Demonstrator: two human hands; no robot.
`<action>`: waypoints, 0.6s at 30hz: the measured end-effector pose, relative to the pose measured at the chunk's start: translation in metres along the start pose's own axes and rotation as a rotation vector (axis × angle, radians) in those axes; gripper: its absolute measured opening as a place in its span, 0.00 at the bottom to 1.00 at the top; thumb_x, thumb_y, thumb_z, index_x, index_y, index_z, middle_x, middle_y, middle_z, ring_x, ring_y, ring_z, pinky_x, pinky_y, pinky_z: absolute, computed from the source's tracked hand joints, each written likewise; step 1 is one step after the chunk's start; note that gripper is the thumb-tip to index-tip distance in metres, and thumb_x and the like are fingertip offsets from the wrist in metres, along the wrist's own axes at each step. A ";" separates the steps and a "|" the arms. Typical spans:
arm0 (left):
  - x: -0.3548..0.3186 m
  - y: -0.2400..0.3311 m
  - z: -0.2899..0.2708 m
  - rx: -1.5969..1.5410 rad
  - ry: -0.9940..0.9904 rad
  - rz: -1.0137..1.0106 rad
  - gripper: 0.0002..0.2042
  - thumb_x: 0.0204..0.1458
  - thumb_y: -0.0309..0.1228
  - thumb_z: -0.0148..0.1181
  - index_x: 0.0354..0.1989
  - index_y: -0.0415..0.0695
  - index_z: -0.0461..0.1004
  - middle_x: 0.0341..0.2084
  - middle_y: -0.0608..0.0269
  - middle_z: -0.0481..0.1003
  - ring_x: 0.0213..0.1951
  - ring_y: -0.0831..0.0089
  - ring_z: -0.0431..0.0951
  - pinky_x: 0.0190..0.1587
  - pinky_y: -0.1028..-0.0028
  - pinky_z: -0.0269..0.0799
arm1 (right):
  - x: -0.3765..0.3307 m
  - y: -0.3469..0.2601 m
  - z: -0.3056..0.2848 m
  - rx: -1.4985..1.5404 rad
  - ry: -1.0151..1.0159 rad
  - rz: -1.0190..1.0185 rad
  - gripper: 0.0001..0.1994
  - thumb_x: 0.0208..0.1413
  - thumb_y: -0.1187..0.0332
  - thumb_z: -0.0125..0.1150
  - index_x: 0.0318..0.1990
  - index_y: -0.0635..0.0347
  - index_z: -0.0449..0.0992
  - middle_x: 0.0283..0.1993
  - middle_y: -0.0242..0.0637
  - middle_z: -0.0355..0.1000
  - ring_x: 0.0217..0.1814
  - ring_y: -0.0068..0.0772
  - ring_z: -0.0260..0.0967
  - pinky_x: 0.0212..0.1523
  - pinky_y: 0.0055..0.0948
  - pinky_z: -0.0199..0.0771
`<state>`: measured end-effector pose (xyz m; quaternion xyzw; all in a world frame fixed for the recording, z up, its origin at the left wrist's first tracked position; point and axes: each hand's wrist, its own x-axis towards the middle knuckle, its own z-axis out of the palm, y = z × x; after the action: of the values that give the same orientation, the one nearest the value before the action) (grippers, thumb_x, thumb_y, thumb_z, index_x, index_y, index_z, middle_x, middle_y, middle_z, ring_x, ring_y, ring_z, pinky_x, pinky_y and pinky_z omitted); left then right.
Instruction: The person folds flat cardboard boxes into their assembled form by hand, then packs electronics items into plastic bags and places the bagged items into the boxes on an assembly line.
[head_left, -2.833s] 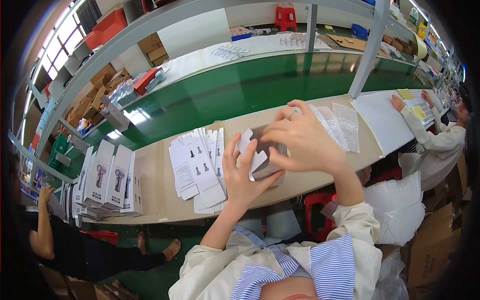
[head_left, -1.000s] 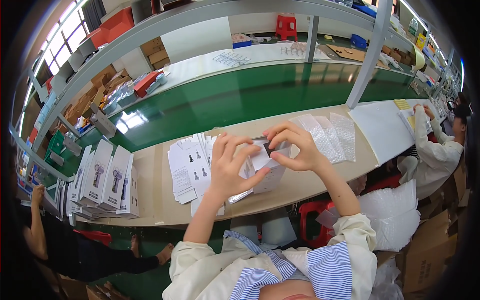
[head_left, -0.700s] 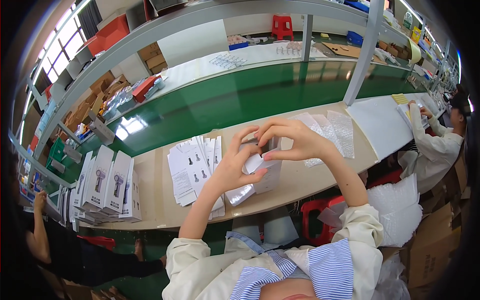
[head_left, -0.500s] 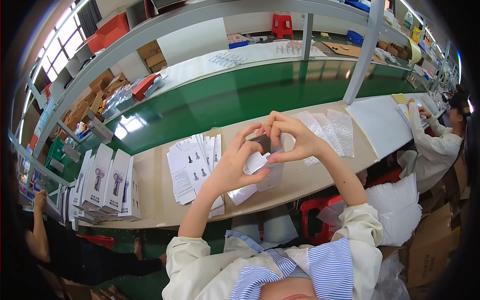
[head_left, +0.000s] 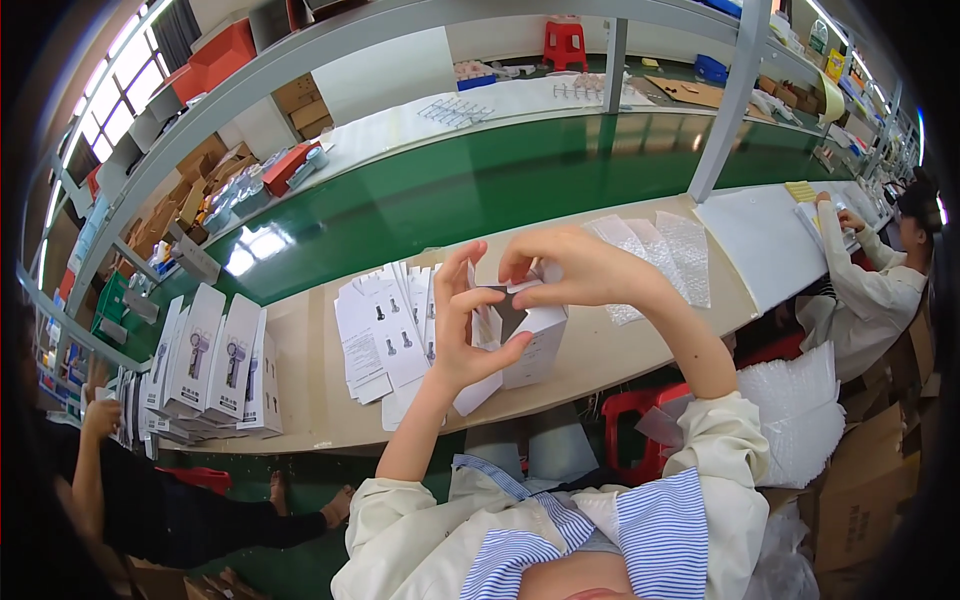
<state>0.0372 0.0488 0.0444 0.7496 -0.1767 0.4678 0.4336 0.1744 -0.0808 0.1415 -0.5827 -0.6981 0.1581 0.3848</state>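
Green belt, smooth and glossy, long and curved by the lens, running beyond the fingertips on the far side.

Tan bench, matt and flat, beneath both hands; a bare strip lies below the wrists.

White finished boxes, stiff card, upright in a row, each printed with a dark tool; well off to the left of the left fingers. Judged as the done portion of the work.

White leaflets, thin paper, fanned in a loose stack just left of the left thumb; several left to use.

Clear bubble bags, dimpled film, lying flat just past the right knuckles.

White box, small card carton, rectangular, held above the bench between both hands, top flaps up and a dark opening showing. Judged partway through: formed but not closed.

Left hand, fingers spread and curled, thumb pressing the near side of the box.

Right hand, fingers bent together over the top flaps, seemingly pinching one; the exact contact is hard to make out.
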 end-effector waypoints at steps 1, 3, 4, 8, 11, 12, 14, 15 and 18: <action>-0.002 -0.001 0.001 0.065 0.031 0.031 0.27 0.33 0.26 0.70 0.44 0.44 0.63 0.60 0.43 0.55 0.64 0.48 0.53 0.63 0.50 0.46 | 0.002 -0.002 0.001 -0.001 0.000 0.001 0.09 0.43 0.69 0.67 0.29 0.62 0.74 0.32 0.37 0.73 0.34 0.29 0.71 0.34 0.27 0.70; -0.005 0.001 0.003 0.130 0.063 0.064 0.28 0.33 0.26 0.69 0.46 0.42 0.64 0.59 0.42 0.57 0.63 0.47 0.54 0.64 0.52 0.47 | 0.008 -0.007 0.002 -0.063 -0.131 0.119 0.07 0.45 0.70 0.65 0.29 0.62 0.74 0.30 0.37 0.72 0.33 0.30 0.71 0.34 0.27 0.69; -0.008 0.003 0.006 0.079 0.096 0.019 0.28 0.33 0.26 0.69 0.46 0.42 0.64 0.57 0.42 0.59 0.62 0.47 0.57 0.63 0.52 0.49 | 0.009 -0.010 0.002 -0.094 -0.197 0.177 0.07 0.45 0.71 0.64 0.30 0.63 0.74 0.29 0.36 0.72 0.33 0.30 0.71 0.34 0.27 0.69; -0.012 0.007 0.006 0.051 0.153 -0.039 0.26 0.33 0.26 0.67 0.45 0.40 0.66 0.53 0.42 0.65 0.57 0.48 0.64 0.60 0.54 0.55 | 0.001 -0.017 0.007 -0.335 -0.193 0.047 0.05 0.46 0.73 0.62 0.29 0.64 0.74 0.25 0.36 0.71 0.31 0.30 0.70 0.34 0.29 0.69; -0.012 0.009 0.003 0.196 0.120 0.032 0.25 0.32 0.26 0.67 0.43 0.40 0.67 0.50 0.42 0.68 0.53 0.49 0.68 0.58 0.55 0.59 | 0.013 -0.016 0.005 -0.368 -0.287 0.053 0.04 0.46 0.74 0.60 0.30 0.64 0.73 0.27 0.37 0.71 0.31 0.32 0.69 0.35 0.30 0.70; -0.016 0.010 0.002 0.193 0.127 0.007 0.24 0.33 0.27 0.66 0.43 0.39 0.67 0.50 0.42 0.67 0.53 0.50 0.68 0.58 0.56 0.59 | 0.016 -0.016 0.004 -0.384 -0.333 0.057 0.04 0.46 0.75 0.60 0.30 0.64 0.73 0.29 0.38 0.71 0.32 0.33 0.69 0.36 0.31 0.70; -0.020 0.011 0.002 0.185 0.141 -0.044 0.23 0.36 0.28 0.63 0.44 0.38 0.66 0.51 0.41 0.67 0.53 0.52 0.68 0.58 0.58 0.59 | 0.009 -0.004 -0.002 -0.180 -0.336 0.021 0.04 0.46 0.76 0.59 0.31 0.64 0.72 0.31 0.38 0.71 0.33 0.33 0.69 0.37 0.31 0.70; -0.020 0.012 0.002 0.188 0.146 -0.044 0.23 0.36 0.28 0.63 0.44 0.38 0.66 0.51 0.41 0.67 0.53 0.52 0.68 0.58 0.58 0.59 | 0.006 0.000 -0.006 0.025 -0.341 -0.016 0.05 0.46 0.76 0.59 0.32 0.64 0.72 0.33 0.38 0.71 0.35 0.33 0.69 0.38 0.31 0.70; -0.017 0.013 0.005 0.233 0.114 -0.072 0.21 0.36 0.27 0.63 0.41 0.37 0.67 0.48 0.42 0.69 0.52 0.51 0.69 0.57 0.58 0.62 | 0.002 0.006 -0.007 0.167 -0.307 0.014 0.09 0.45 0.77 0.59 0.36 0.64 0.70 0.38 0.38 0.70 0.39 0.34 0.68 0.41 0.32 0.70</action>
<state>0.0229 0.0349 0.0350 0.7728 -0.0691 0.5112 0.3697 0.1836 -0.0788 0.1428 -0.5225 -0.7291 0.3055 0.3194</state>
